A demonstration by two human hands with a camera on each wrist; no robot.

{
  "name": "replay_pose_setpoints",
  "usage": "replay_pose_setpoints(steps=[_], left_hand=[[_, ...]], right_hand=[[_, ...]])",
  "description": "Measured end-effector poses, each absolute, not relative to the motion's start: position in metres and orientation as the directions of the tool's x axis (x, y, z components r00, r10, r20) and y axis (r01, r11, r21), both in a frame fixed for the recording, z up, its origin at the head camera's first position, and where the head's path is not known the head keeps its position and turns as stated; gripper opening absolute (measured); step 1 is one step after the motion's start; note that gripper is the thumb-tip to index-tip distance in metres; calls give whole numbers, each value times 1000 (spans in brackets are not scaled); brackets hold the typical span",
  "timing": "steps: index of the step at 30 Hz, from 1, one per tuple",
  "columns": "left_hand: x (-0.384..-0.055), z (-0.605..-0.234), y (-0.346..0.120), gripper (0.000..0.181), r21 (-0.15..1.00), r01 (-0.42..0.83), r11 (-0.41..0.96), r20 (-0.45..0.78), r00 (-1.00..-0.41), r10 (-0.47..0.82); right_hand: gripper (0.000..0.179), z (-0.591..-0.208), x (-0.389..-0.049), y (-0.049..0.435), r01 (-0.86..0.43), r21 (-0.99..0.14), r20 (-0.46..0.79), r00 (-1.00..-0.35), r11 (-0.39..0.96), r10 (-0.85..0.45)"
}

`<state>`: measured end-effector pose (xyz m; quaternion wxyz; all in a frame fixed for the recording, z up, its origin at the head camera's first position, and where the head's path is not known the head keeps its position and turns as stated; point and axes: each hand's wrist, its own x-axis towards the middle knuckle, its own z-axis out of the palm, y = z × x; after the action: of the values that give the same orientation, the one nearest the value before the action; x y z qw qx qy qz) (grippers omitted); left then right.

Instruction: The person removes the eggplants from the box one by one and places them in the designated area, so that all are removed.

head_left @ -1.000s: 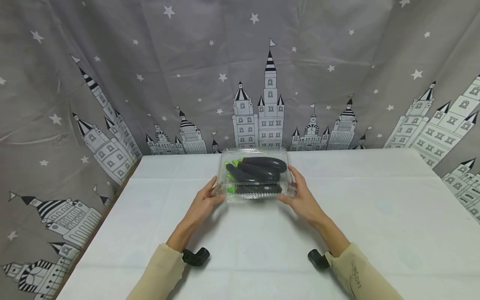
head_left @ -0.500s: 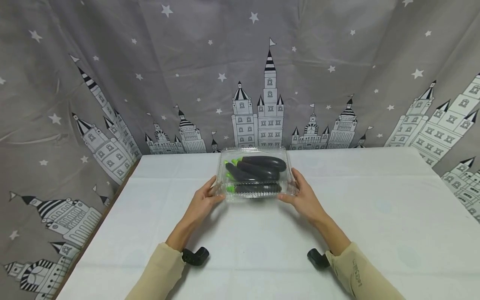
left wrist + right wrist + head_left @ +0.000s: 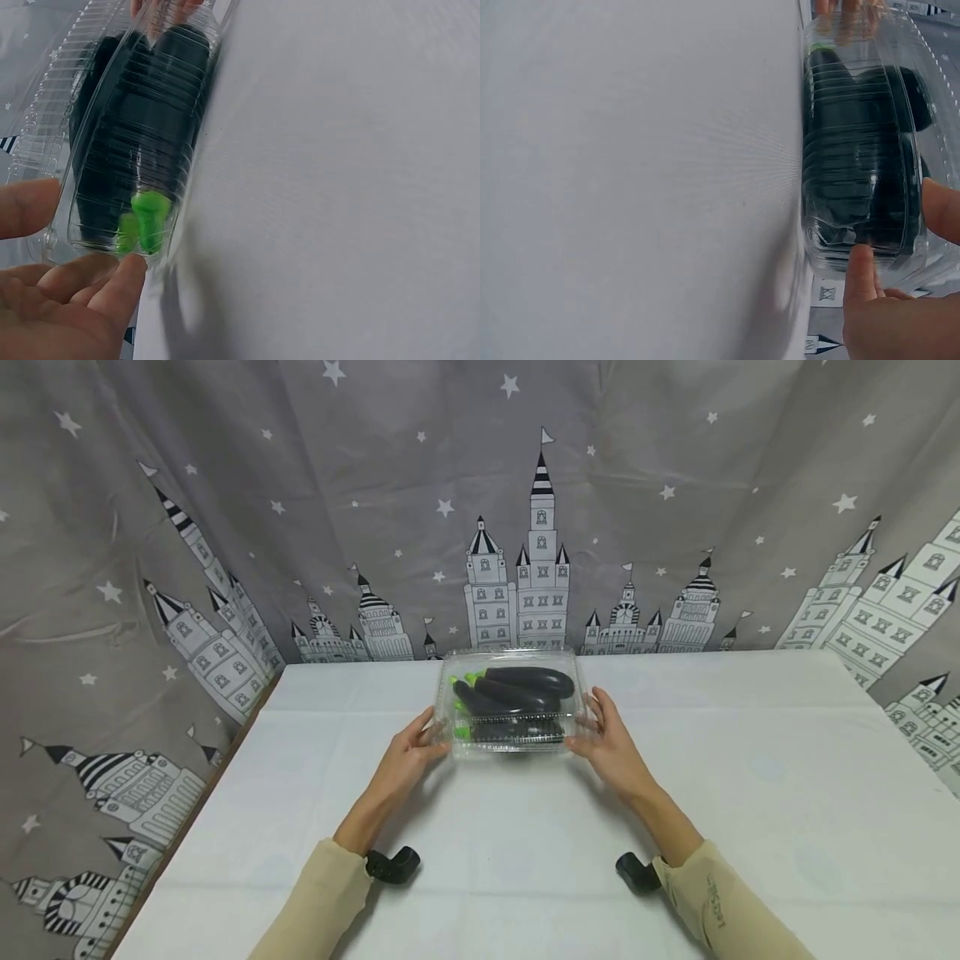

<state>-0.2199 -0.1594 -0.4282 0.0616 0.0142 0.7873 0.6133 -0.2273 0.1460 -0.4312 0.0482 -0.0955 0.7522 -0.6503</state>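
Observation:
A clear plastic clamshell container point(image 3: 495, 745), its lid down, sits at the table's far side with several dark eggplants point(image 3: 525, 678) inside. Their bright green stem ends point(image 3: 152, 214) point left. My left hand point(image 3: 401, 764) holds the container's left end, thumb at the rim near the front corner and fingertips against the end wall below. At the opposite end is my right hand point(image 3: 615, 756). Its thumb lies at the rim, and its forefinger point(image 3: 861, 271) touches the end wall. The other right fingers are partly hidden behind it.
A white cloth covers the table point(image 3: 480, 860). Behind it hangs a grey curtain point(image 3: 420, 485) printed with castles and stars, close to the container's back edge. Black wrist devices point(image 3: 393, 865) show at both sleeves.
The right hand has shifted slightly outward to the right, its thumb farther along toward the container's corner. The left hand keeps its place. The head view has tilted a little.

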Motion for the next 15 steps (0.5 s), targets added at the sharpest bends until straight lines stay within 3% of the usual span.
replay_pose_setpoints(steps=[10,15], left_hand=[[-219,-425,-161,73,971,-59,232,-86,-990,110],[-218,-429,-163,53,983,-50,174,-69,-992,103]], right_hand=[[93,-431,-226,147,-110,-985,79,-972,132,-220],[91,-430,-226,149,-99,-987,69,-972,124,-222]])
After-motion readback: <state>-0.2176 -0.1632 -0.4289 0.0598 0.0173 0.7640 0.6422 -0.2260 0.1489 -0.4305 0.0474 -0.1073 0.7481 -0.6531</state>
